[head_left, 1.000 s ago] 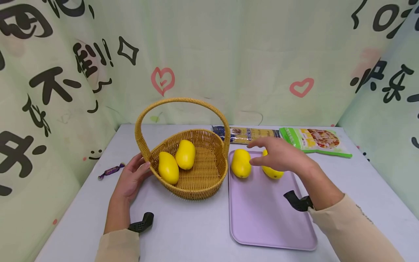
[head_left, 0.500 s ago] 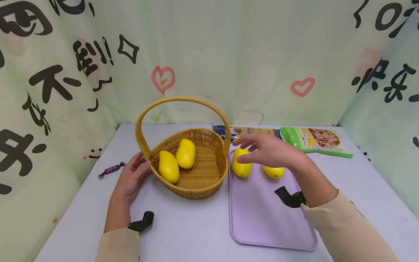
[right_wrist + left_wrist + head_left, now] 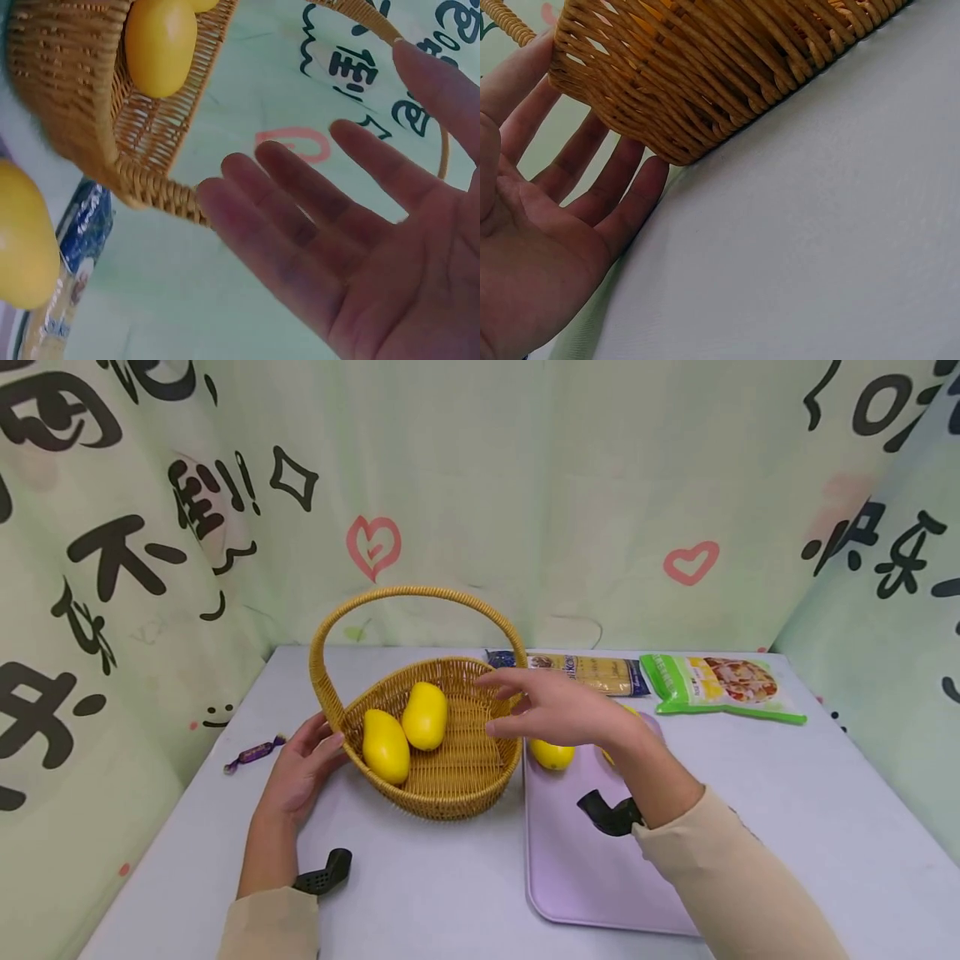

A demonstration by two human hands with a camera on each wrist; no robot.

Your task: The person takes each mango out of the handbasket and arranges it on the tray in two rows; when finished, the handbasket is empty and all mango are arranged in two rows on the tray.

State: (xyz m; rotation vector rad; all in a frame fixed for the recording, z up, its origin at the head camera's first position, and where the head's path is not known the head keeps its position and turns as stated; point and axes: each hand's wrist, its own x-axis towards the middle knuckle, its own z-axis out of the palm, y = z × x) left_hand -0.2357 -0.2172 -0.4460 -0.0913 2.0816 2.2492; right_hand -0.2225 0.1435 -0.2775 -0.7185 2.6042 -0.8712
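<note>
Head view: wicker basket (image 3: 444, 808) holding two yellow fruits (image 3: 386, 747)

A purple-wrapped sweet (image 3: 255, 754) is lying at far left. The left hand (image 3: 302, 770) is touching the basket's side, fingers spread against the wicker. Both fruits are sitting side by side in the basket's left half. The right hand (image 3: 561, 707) is hovering at its right rim, thumb and fingers wide apart. Two more fruits (image 3: 552, 757), partly hidden, are resting on a lilac tray (image 3: 585, 868); a gold packet (image 3: 607, 675) and a green bag (image 3: 723, 687) are lying behind it.

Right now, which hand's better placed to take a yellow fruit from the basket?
Likely right: the right hand is open and empty by the basket; the left hand rests against its outer wall.
</note>
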